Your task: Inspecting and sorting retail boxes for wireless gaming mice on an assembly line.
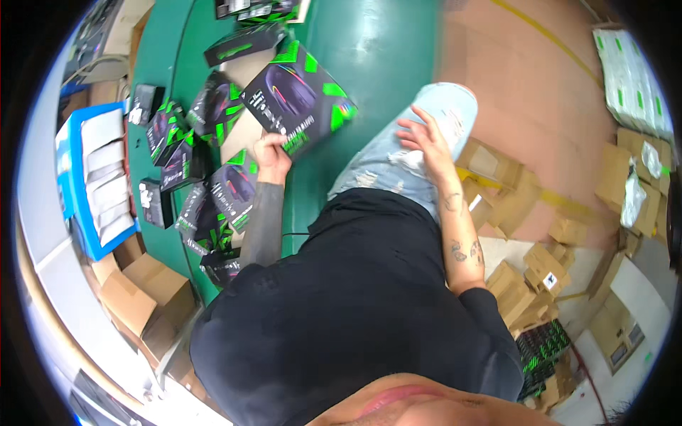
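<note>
My left hand [271, 157] grips the lower edge of a black and green mouse box [295, 96], its fingers curled in. The box is held tilted above the green table [348, 50], with the picture of a computer mouse facing up. Over the torn light-blue jeans on my thigh [383, 160], my right hand [426, 140] hangs with fingers spread and nothing in them. Several similar boxes lie close to my left hand, among them one upright-printed box [234, 186] and a darker one [215, 106].
A blue bin [71, 167] with pale packets stands at the left, an open cardboard carton [153, 291] below it. Flattened cardboard [508, 192] lies on the floor at right. Black and green boxes [543, 355] are stacked at lower right. White-wrapped packs [629, 78] stand at the far right.
</note>
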{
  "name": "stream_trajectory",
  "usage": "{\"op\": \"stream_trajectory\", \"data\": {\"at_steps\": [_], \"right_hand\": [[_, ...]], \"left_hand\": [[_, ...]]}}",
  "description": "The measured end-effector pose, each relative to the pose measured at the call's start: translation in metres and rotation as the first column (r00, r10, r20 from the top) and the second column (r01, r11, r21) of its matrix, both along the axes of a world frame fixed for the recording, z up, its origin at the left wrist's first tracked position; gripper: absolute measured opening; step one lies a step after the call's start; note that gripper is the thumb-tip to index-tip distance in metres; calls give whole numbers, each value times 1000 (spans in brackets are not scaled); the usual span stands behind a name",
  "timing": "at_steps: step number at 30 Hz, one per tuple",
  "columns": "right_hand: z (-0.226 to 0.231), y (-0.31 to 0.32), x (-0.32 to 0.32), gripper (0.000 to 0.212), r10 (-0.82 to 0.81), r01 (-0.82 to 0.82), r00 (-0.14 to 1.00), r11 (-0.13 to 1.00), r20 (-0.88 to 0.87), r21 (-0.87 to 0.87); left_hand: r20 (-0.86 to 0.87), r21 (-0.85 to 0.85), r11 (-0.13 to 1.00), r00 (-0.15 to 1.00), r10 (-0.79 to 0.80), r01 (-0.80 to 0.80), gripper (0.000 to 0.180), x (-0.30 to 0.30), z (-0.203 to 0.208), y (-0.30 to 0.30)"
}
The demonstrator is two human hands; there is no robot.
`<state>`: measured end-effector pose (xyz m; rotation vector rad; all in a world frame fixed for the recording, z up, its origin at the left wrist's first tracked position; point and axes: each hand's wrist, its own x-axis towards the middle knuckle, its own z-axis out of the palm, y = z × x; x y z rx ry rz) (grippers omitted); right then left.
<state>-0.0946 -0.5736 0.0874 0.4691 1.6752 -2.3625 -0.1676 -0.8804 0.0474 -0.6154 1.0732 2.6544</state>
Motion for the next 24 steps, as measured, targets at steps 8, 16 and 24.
{"op": "stream_trajectory", "data": {"at_steps": [8,16,24], "right_hand": [[18,0,3,84,-129,181,931,976,-342,124],[19,25,31,79,-228,270,926,957,-301,106],[-14,56,24,48,-243,114,968,664,-68,-739]], "left_hand": [[-448,-889,386,634,-631,-244,72,-35,92,121],[-421,-906,389,255,-870,-169,35,-66,102,172],[-534,-516,446,132,-835,732,63,-88,88,184]]}}
